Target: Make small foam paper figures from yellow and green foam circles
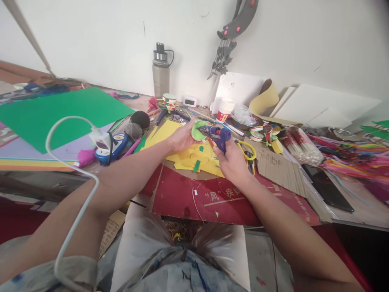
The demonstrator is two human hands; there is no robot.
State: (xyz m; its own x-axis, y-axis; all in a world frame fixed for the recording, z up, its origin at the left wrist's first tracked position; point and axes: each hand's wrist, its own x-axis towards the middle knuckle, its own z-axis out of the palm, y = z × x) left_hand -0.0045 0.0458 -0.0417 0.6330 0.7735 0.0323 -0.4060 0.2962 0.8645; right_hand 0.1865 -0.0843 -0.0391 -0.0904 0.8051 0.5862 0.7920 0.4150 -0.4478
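My left hand [183, 138] is closed on the edge of a small light green cup [197, 136], tilted so its inside faces up toward me. A blue glue gun [221, 137] is gripped in my right hand [233, 160], its nozzle reaching into the green cup's opening. Whether the tip touches the cup wall I cannot tell. Below both hands lie yellow paper sheets [182, 161] with small dark green scraps on them. Yellow-handled scissors [249, 151] rest just right of my right hand.
Red printed cardboard [179, 198] covers the table's front. A bottle [161, 77], paper cups [225, 109] and a small clock [189, 101] stand behind. Green paper [67, 113] lies left with a blue-and-white device [112, 148]; a phone [328, 186] and colourful pipe cleaners [346, 152] lie right.
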